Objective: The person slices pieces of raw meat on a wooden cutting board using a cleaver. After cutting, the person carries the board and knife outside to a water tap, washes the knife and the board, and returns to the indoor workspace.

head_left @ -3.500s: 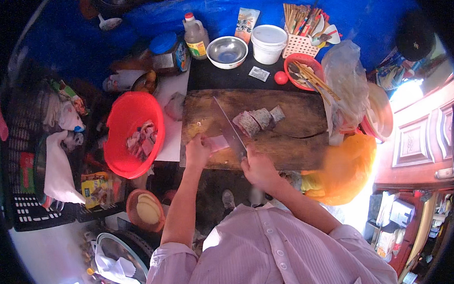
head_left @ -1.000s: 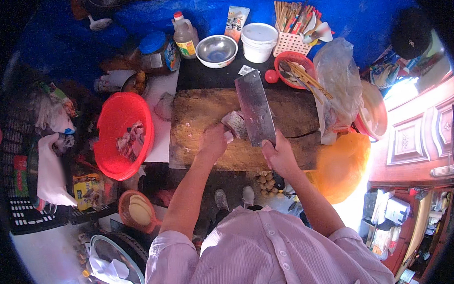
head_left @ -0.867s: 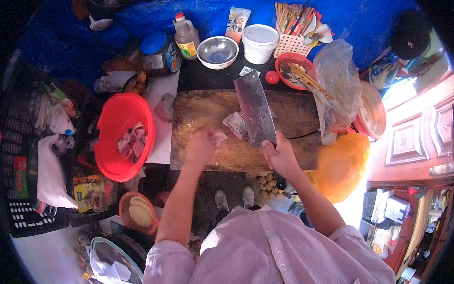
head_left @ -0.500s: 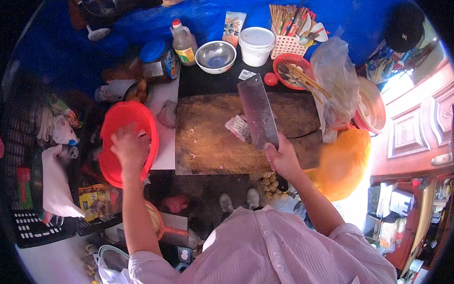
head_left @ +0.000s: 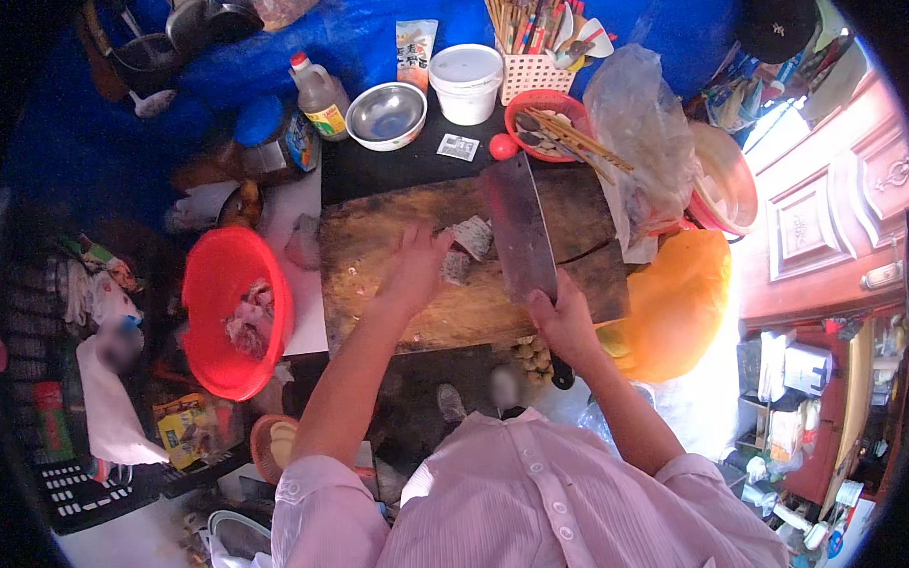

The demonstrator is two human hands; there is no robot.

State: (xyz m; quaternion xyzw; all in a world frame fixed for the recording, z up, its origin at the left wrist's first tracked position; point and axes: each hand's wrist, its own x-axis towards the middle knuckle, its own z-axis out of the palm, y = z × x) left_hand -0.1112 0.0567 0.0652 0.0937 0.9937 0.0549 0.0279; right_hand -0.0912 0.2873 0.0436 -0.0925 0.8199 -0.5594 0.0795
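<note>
My right hand (head_left: 564, 318) grips the handle of a broad-bladed cleaver (head_left: 518, 222), whose blade is raised over the right half of a worn wooden cutting board (head_left: 372, 222). My left hand (head_left: 414, 270) reaches over the left half of the board, fingers stretched out and slightly blurred. Close to its fingertips are a whitish piece of food with a bumpy, patterned surface (head_left: 473, 236) and a smaller greyish piece (head_left: 456, 268). Left of the board, a red plastic basin (head_left: 197, 293) holds pale pinkish scraps that look like meat.
Behind the board stand a steel bowl (head_left: 387, 116), a white lidded tub (head_left: 467, 85), a sauce bottle (head_left: 320, 100) and a utensil basket (head_left: 535, 79). A red bowl with chopsticks (head_left: 549, 123) and a clear plastic bag (head_left: 645, 142) are at the back right. An orange bag (head_left: 676, 311) hangs nearer.
My left hand has left the red basin and moved right, over the board. A second piece now shows beside the whitish one. The cleaver remains in my right hand.
</note>
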